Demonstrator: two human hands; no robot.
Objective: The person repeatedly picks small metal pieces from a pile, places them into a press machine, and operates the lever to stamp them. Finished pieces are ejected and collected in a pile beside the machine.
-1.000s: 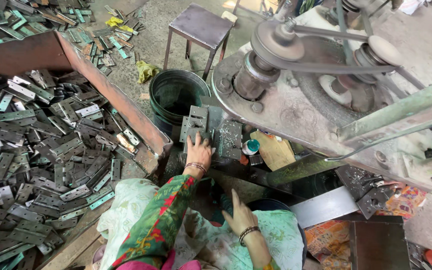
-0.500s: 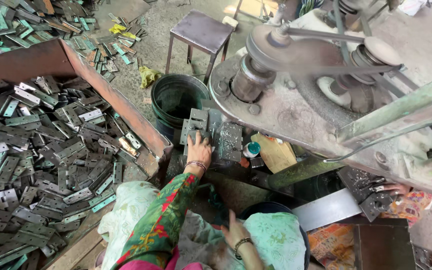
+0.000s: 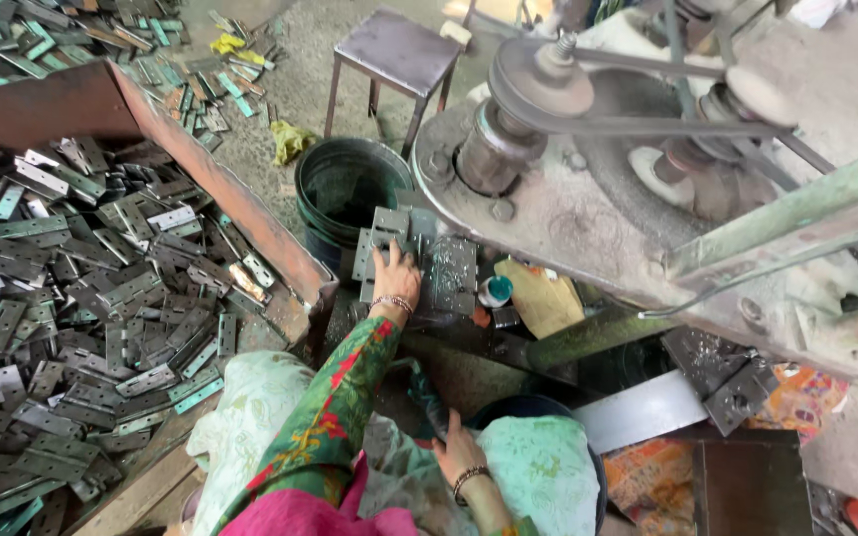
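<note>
The metal hinge plate (image 3: 381, 238) lies on the dark work plate just beside the green bucket (image 3: 350, 194), on the side toward the person. The left hand (image 3: 396, 278) lies on it, fingers curled over its near edge, seemingly gripping it, though the view is poor. The right hand (image 3: 459, 452) rests open on pale green cloth (image 3: 538, 476), well below the bucket. A heap of hinges (image 3: 81, 298) fills the rusty tray left of the bucket.
</note>
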